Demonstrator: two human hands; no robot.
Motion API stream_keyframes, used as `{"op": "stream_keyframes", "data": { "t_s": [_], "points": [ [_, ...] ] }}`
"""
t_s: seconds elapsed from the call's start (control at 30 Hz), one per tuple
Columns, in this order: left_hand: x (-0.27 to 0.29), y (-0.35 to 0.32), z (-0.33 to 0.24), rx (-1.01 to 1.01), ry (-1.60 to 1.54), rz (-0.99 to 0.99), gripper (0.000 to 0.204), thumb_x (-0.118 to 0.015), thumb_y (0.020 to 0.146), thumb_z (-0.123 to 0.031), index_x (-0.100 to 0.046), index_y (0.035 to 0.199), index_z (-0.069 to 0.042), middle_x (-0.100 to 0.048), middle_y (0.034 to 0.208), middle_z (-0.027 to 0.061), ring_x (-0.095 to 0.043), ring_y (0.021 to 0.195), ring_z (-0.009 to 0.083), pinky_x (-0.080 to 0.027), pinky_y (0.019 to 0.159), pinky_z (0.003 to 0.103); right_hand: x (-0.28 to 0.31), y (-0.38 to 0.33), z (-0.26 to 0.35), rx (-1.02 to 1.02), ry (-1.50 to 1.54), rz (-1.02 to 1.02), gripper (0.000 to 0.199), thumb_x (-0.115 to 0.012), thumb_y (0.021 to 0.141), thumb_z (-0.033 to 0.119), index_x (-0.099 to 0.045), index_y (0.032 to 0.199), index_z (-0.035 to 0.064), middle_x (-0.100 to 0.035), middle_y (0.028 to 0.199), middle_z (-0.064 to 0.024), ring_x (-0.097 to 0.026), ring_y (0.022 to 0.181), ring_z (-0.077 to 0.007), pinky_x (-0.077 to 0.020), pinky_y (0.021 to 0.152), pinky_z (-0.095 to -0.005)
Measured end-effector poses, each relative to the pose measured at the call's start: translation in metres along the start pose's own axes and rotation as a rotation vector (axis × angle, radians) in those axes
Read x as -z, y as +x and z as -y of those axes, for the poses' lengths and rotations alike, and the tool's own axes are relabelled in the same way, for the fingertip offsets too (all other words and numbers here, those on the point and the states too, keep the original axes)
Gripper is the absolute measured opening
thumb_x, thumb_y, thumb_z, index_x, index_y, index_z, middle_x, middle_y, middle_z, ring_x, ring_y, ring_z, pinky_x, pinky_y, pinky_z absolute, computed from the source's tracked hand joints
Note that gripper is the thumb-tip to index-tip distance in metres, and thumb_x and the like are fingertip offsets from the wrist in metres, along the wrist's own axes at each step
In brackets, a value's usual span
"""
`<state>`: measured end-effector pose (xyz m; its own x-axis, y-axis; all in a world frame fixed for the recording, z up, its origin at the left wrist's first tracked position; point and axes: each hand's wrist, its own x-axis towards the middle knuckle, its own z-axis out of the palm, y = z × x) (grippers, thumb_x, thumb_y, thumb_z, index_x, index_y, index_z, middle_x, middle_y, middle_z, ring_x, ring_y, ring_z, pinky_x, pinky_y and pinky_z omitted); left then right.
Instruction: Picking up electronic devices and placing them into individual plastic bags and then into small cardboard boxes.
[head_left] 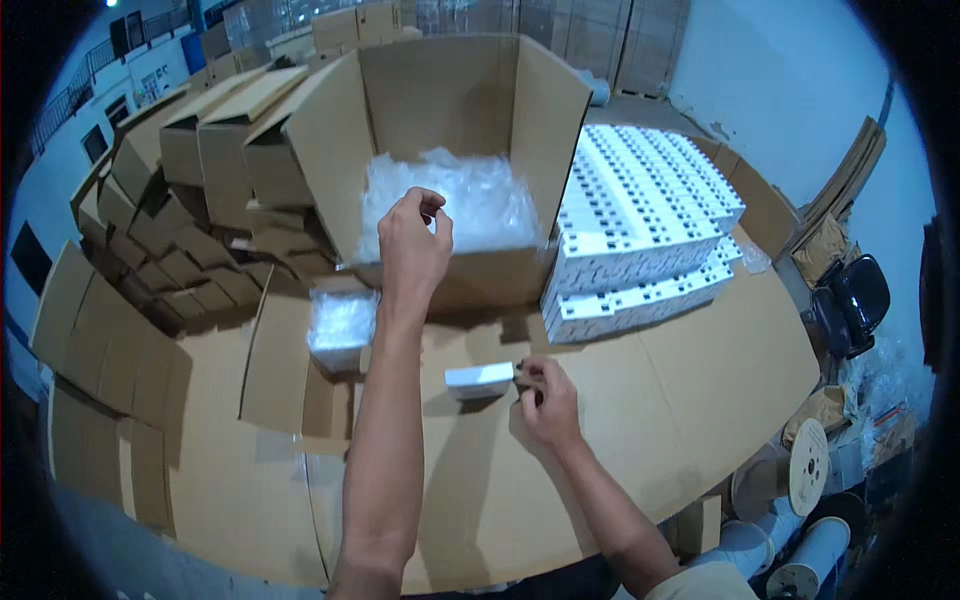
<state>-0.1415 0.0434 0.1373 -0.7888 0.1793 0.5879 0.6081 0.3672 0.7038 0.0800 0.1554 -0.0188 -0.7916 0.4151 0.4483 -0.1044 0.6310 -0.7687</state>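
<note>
My left hand [412, 235] is raised at the near side of a large open cardboard box [440, 100]. Its fingers are curled in front of the clear plastic bags [490, 205] heaped inside; whether it pinches one is hidden. On the cardboard-covered table below lies a small white box [479, 380]. Closed around the right end of this box is my right hand [549, 400], its fingertips at a small brownish flap there. To the left, a stack of plastic-wrapped white boxes [342, 325] sits in a smaller open carton [328, 405].
Layered rows of white boxes [640, 220] stand at the right of the table [640, 430]. Many folded cardboard cartons [190, 230] pile up at the far left. Beyond the right edge are a black chair [855, 300] and large spools [808, 468].
</note>
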Motion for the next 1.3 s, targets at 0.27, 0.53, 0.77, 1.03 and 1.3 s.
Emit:
{"op": "stream_keyframes", "data": {
  "t_s": [0.27, 0.53, 0.77, 1.03, 1.3],
  "points": [
    [-0.064, 0.097, 0.048, -0.01, 0.052, 0.513, 0.041, -0.081, 0.079, -0.026, -0.074, 0.111, -0.001, -0.075, 0.109, 0.0174, -0.072, 0.103, 0.0302, -0.055, 0.094, 0.039, -0.001, -0.002, -0.001, -0.025, -0.014, -0.007, 0.033, -0.056, 0.076, -0.005, -0.058, 0.108, 0.0005, -0.063, 0.107, -0.019, -0.063, 0.1, -0.0386, -0.053, 0.088, -0.0453],
    [-0.093, 0.11, 0.065, -0.135, 0.354, 0.718, 0.031, -0.078, 0.081, -0.028, -0.076, 0.1, -0.004, -0.072, 0.106, 0.0234, -0.068, 0.103, 0.0396, -0.054, 0.093, 0.047, -0.004, -0.001, -0.001, -0.031, -0.008, -0.011, 0.032, -0.056, 0.076, -0.005, -0.058, 0.108, 0.0008, -0.064, 0.108, -0.0186, -0.064, 0.102, -0.0379, -0.0537, 0.089, -0.0453],
    [-0.086, 0.108, 0.053, -0.305, 0.301, 0.368, 0.022, -0.06, 0.095, -0.017, -0.073, 0.105, -0.002, -0.07, 0.099, 0.0253, -0.067, 0.096, 0.0428, -0.052, 0.087, 0.051, -0.002, 0.0, -0.007, -0.014, 0.005, -0.023, 0.032, -0.056, 0.077, -0.005, -0.059, 0.109, 0.0002, -0.064, 0.109, -0.0191, -0.064, 0.103, -0.0379, -0.0536, 0.09, -0.0452],
    [-0.064, 0.117, 0.048, -0.126, -0.022, 0.227, 0.022, -0.06, 0.096, -0.018, -0.068, 0.103, 0.001, -0.071, 0.092, 0.0219, -0.07, 0.09, 0.0374, -0.052, 0.082, 0.044, -0.001, -0.003, -0.004, -0.043, 0.015, -0.012, 0.031, -0.056, 0.078, -0.004, -0.059, 0.108, 0.0006, -0.064, 0.107, -0.0188, -0.064, 0.101, -0.0377, -0.0533, 0.089, -0.0456],
    [0.003, 0.086, -0.006, -0.019, -0.46, 0.069, 0.016, -0.054, 0.102, -0.011, -0.063, 0.105, 0.001, -0.066, 0.091, 0.0037, -0.058, 0.084, 0.0114, -0.048, 0.078, 0.029, -0.006, -0.007, -0.009, -0.063, 0.039, -0.024, 0.03, -0.055, 0.078, -0.005, -0.06, 0.107, 0.0008, -0.064, 0.103, -0.0174, -0.065, 0.097, -0.0365, -0.0539, 0.084, -0.0451]
  ]
}}
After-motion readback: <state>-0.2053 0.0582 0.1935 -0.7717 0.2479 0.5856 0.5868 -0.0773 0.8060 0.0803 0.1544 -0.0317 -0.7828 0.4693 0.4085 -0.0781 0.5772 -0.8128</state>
